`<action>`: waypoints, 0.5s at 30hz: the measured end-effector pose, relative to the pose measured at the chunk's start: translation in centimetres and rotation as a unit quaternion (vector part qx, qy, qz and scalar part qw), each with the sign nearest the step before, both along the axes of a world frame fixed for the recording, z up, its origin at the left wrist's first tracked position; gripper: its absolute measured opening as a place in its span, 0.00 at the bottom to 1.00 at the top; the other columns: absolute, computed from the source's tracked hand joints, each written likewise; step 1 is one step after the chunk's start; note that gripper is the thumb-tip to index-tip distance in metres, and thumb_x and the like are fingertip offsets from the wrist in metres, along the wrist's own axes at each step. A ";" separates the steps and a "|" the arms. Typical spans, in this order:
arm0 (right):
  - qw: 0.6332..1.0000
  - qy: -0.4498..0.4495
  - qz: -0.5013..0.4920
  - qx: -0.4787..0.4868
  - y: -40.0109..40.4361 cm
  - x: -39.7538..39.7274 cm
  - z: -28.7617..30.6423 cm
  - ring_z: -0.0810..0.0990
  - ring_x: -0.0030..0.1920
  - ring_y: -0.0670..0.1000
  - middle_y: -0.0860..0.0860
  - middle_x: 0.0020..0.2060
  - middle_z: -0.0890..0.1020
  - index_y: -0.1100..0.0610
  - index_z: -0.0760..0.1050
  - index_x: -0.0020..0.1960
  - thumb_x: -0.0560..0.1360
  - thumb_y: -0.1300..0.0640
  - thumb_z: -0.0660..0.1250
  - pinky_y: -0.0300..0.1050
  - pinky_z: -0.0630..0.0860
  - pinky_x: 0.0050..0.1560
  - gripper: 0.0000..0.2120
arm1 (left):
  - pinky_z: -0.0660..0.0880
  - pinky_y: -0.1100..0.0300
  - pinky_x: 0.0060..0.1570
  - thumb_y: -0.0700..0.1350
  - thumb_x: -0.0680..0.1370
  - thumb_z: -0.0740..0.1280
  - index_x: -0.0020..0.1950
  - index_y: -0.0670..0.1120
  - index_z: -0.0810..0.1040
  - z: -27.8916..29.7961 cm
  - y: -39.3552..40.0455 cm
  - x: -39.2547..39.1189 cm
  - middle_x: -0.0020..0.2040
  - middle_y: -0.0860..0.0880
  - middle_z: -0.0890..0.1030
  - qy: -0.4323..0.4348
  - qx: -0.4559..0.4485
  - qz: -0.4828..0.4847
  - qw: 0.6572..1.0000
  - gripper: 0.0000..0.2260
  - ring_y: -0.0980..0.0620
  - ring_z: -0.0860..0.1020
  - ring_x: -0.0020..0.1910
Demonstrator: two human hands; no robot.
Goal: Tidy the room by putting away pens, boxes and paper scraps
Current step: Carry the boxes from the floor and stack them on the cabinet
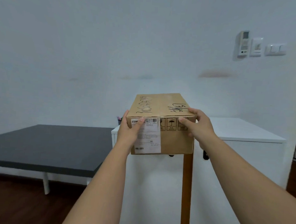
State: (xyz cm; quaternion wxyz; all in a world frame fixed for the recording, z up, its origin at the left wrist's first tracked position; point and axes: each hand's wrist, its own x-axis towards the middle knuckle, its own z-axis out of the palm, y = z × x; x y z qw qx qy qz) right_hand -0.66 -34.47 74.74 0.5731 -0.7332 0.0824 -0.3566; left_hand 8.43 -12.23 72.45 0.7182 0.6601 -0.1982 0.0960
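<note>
A brown cardboard box (169,139) with a white shipping label and black handwriting on its top is held up in front of me, in the middle of the view. My left hand (129,129) grips its left near corner, thumb on the label. My right hand (198,126) grips the right near edge, fingers over the top. The box is in the air in front of the white cabinet (244,132). A dark pen cup (119,121) with pens peeks out behind the box's left side.
A low dark grey table (47,147) on white legs stands at the left. A brown vertical post (186,192) runs down below the box. Wall switches and a remote holder (243,44) hang at the upper right. The floor is dark wood.
</note>
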 end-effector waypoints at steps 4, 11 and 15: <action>0.998 0.007 0.003 -0.059 2.1 3.7 -0.1 0.75 0.64 0.51 0.44 0.64 0.75 0.36 0.68 0.65 0.69 0.49 0.75 0.57 0.75 0.63 0.28 | 0.68 0.43 0.69 0.70 0.67 0.70 0.76 0.64 0.53 1.0 2.3 4.2 0.71 0.58 0.72 0.004 0.060 0.030 0.998 0.43 0.52 0.73 0.68; 0.992 0.044 -0.050 -0.112 3.8 9.6 1.2 0.76 0.60 0.54 0.51 0.62 0.77 0.37 0.62 0.69 0.73 0.46 0.70 0.46 0.70 0.53 0.28 | 0.75 0.48 0.58 0.65 0.76 0.64 0.69 0.64 0.62 3.5 3.3 11.0 0.62 0.54 0.78 -0.086 0.154 0.102 0.979 0.24 0.48 0.77 0.58; 0.986 0.073 -0.057 -0.138 3.6 12.7 1.6 0.76 0.57 0.55 0.53 0.55 0.78 0.37 0.59 0.70 0.74 0.49 0.69 0.48 0.72 0.54 0.29 | 0.76 0.51 0.54 0.64 0.76 0.63 0.64 0.60 0.68 4.0 2.8 15.3 0.59 0.49 0.78 -0.103 0.181 0.119 0.971 0.19 0.46 0.78 0.56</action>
